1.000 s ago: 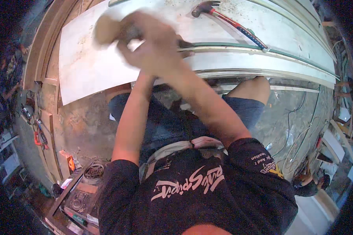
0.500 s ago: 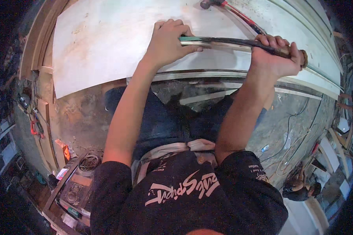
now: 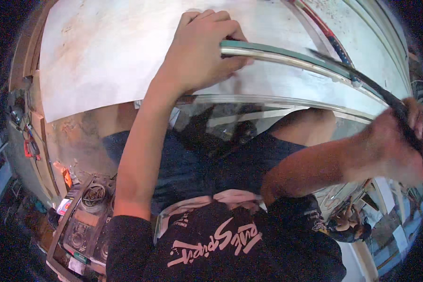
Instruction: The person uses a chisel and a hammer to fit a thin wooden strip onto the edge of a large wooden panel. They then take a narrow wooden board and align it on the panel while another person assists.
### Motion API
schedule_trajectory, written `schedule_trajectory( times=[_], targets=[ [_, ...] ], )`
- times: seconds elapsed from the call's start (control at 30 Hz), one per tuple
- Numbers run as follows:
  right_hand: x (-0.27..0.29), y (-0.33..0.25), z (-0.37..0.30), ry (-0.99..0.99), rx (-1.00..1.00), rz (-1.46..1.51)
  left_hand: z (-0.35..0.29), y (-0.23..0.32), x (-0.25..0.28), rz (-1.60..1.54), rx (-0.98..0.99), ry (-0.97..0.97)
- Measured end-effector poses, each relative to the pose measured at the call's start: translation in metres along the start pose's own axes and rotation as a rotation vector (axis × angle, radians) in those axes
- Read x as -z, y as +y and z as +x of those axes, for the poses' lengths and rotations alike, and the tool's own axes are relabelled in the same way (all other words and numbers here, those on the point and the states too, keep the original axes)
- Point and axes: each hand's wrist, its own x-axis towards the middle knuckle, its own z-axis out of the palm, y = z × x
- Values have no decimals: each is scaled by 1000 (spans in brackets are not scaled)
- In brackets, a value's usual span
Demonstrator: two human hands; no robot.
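Note:
My left hand is closed round the left end of a long layered strip, green on top with pale layers below. The strip runs to the right over a white sheet and bends in the fisheye picture. At the far right, my right hand, blurred by motion, is closed on a long dark blade-like tool. Its thin end points back to the left and crosses above the strip; whether they touch I cannot tell. The tool's handle is mostly hidden by the hand and the dark picture rim.
A hammer's red and black handle lies on the sheet beyond the strip. At lower left stands a dusty box-shaped device with a coil on it. A red-handled tool lies on the left. Another person is low at the right.
My right hand has swung right and toward me with the dark tool, drawing it along and away from my left hand. My left hand still grips the strip. The view has shifted slightly.

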Motion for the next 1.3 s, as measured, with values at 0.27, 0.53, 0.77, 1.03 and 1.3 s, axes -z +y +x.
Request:
schedule_trajectory(
  times=[0.27,0.53,0.77,1.03,1.3],
  targets=[
    [-11,73,-34,213,-85,95,-12,-6,4,-107,-62,107],
    [-11,85,-35,169,-193,133,-18,-10,10,-274,134,64],
    [-17,87,-33,72,-234,222,-16,-15,10,-334,109,123],
    [-65,80,-43,96,-137,-56,-15,-16,11,-233,90,47],
    [-70,81,-57,160,-238,91,30,70,-21,-203,-164,425]
  ],
)
